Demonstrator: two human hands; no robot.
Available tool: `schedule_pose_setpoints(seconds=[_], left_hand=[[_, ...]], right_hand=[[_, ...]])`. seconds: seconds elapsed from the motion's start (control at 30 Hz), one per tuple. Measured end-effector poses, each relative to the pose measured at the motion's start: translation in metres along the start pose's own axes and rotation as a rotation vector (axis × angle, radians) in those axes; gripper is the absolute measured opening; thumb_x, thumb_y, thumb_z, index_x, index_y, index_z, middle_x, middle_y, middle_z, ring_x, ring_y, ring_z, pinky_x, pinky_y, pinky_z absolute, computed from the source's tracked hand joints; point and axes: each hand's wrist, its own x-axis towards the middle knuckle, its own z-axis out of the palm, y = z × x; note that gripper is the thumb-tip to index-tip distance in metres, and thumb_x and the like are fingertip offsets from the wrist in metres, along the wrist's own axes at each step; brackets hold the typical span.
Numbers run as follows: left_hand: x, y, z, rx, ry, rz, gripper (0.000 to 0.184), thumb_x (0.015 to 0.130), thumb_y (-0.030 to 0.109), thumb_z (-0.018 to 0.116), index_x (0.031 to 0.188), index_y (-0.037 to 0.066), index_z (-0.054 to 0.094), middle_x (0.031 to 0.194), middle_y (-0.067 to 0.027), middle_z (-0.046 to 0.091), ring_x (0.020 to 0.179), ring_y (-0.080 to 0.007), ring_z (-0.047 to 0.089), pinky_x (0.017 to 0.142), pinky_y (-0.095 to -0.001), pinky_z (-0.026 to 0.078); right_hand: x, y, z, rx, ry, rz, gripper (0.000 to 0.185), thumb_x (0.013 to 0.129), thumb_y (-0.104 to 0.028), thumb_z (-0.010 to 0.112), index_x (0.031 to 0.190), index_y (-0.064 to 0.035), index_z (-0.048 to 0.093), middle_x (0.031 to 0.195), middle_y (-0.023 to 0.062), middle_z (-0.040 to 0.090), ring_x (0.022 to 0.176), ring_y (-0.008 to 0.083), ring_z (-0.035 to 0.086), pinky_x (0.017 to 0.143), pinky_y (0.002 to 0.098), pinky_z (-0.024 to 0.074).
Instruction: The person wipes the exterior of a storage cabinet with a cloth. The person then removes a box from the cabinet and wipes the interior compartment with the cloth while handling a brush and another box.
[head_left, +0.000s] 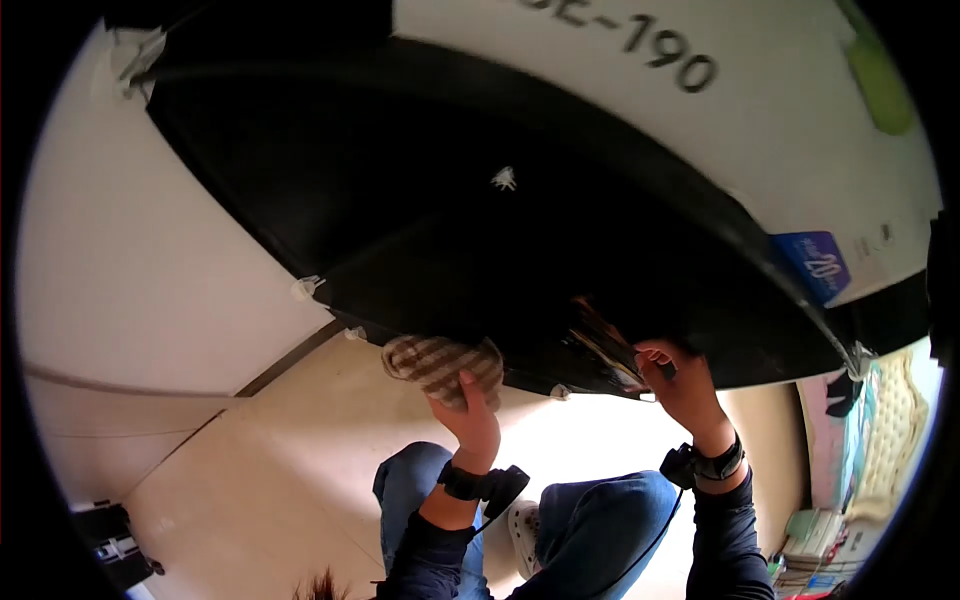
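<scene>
White clips (309, 288) edge the dim black surface (400, 230), where a small pale piece (503, 178) seems to lie.

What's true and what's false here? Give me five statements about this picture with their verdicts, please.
1. The left hand holds a striped cloth. True.
2. The right hand wears a thick glove. False: it is bare.
3. The blue label shows the number 50. False: it shows 20.
4. A black strap is worn at each wrist. True.
5. The trousers are red. False: they are blue.
</scene>
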Motion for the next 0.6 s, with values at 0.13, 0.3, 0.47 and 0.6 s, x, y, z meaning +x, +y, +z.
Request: schedule_pose_setpoints(seconds=[0.13, 0.3, 0.47, 0.6], left_hand=[[0.016, 0.016, -0.011, -0.175, -0.006, -0.129, 0.048, 0.080, 0.022, 0.053, 0.115, -0.002, 0.033, 0.111, -0.0105, 0.043, 0.096, -0.0192, 0.045, 0.080, -0.0292, 0.039], [0.049, 0.052, -0.014, -0.156, -0.138, -0.099, 0.041, 0.080, 0.021, 0.052, 0.110, -0.003, 0.038, 0.104, -0.0106, 0.047, 0.091, -0.0180, 0.047, 0.078, -0.0280, 0.040], [0.065, 0.069, 0.001, -0.240, -0.278, -0.126, 0.031, 0.080, 0.018, 0.053, 0.103, -0.001, 0.044, 0.095, -0.0068, 0.051, 0.084, -0.0148, 0.049, 0.074, -0.0251, 0.040], [0.053, 0.055, 0.012, 0.029, -0.353, 0.070, 0.027, 0.079, 0.016, 0.055, 0.099, 0.000, 0.047, 0.091, -0.0053, 0.052, 0.079, -0.0128, 0.046, 0.073, -0.0244, 0.039]], right_hand=[[-0.007, 0.024, 0.002, 0.018, 0.031, -0.015, 0.014, 0.071, -0.002, 0.054, 0.086, -0.0011, 0.055, 0.071, 0.0143, 0.059, 0.066, 0.0231, 0.060, 0.057, 0.0271, 0.0463], [-0.012, 0.041, -0.006, -0.044, -0.029, 0.083, 0.019, 0.071, -0.019, 0.054, 0.083, -0.0046, 0.057, 0.069, 0.0131, 0.059, 0.062, 0.0266, 0.058, 0.054, 0.0339, 0.0461], [-0.010, 0.062, 0.014, -0.504, -0.136, 0.055, 0.036, 0.068, -0.035, 0.056, 0.086, -0.0039, 0.055, 0.066, 0.0139, 0.058, 0.059, 0.0287, 0.056, 0.054, 0.0367, 0.0451], [-0.015, 0.066, 0.025, -0.603, -0.036, -0.036, 0.045, 0.061, -0.030, 0.062, 0.095, -0.0028, 0.053, 0.079, 0.0148, 0.056, 0.070, 0.0278, 0.056, 0.059, 0.0347, 0.0464]])
